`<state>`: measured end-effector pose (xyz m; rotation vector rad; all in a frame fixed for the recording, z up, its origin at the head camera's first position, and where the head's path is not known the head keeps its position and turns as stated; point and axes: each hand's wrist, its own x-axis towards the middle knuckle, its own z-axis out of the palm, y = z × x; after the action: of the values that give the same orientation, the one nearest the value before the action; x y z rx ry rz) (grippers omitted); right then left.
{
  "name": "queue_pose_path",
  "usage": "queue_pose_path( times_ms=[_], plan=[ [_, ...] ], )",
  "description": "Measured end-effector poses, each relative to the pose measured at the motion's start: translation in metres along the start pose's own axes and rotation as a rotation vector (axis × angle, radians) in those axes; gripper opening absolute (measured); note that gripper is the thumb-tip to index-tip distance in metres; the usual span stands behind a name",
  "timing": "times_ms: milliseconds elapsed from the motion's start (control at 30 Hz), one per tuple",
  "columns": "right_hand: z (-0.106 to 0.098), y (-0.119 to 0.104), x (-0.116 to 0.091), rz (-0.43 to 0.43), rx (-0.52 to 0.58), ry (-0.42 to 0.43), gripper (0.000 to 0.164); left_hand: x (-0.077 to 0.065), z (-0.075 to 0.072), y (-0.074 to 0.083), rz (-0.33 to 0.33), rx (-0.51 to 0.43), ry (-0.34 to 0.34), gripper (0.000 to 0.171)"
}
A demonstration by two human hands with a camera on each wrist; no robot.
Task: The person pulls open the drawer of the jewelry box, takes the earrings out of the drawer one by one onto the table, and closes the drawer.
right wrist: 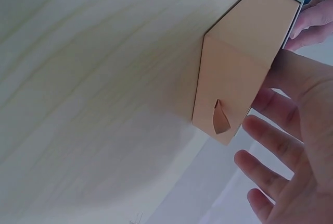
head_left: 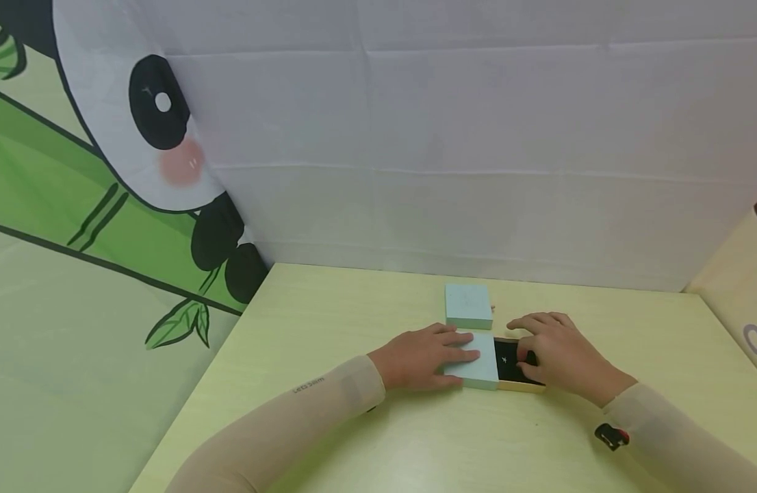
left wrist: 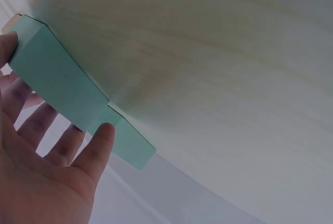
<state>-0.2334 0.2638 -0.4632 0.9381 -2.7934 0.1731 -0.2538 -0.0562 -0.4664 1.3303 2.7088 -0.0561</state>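
- The drawer (right wrist: 234, 62), standing partway out of its pale blue sleeve (head_left: 486, 370), looks like stiff, light card; its thin walls would probably dent under a hard squeeze.
- The pull tab (right wrist: 221, 120) on its end, or the end wall itself, seems the best hold, with the sleeve braced.
- The drawer lies under the right hand (head_left: 554, 352), whose thumb and index finger bend down at the black lining; whether they pinch anything cannot be told. Its other fingers are spread.
- The left hand (head_left: 423, 356) lays straight, parted fingers across the sleeve.
- A second box (head_left: 468, 305) sits just beyond the left fingertips.
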Motion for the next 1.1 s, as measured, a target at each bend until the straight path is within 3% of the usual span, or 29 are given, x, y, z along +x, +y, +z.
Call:
queue_pose_path(
  times_ms=[600, 1100],
  plan=[
    [-0.013, 0.0, 0.0, 0.017, -0.016, 0.025, 0.032, -0.002, 0.0, 0.001, 0.003, 0.003, 0.002, 0.064],
    [-0.03, 0.045, -0.008, 0.046, -0.002, 0.128, 0.029, 0.008, 0.0, -0.001, -0.016, 0.025, 0.002, 0.065]
  ],
)
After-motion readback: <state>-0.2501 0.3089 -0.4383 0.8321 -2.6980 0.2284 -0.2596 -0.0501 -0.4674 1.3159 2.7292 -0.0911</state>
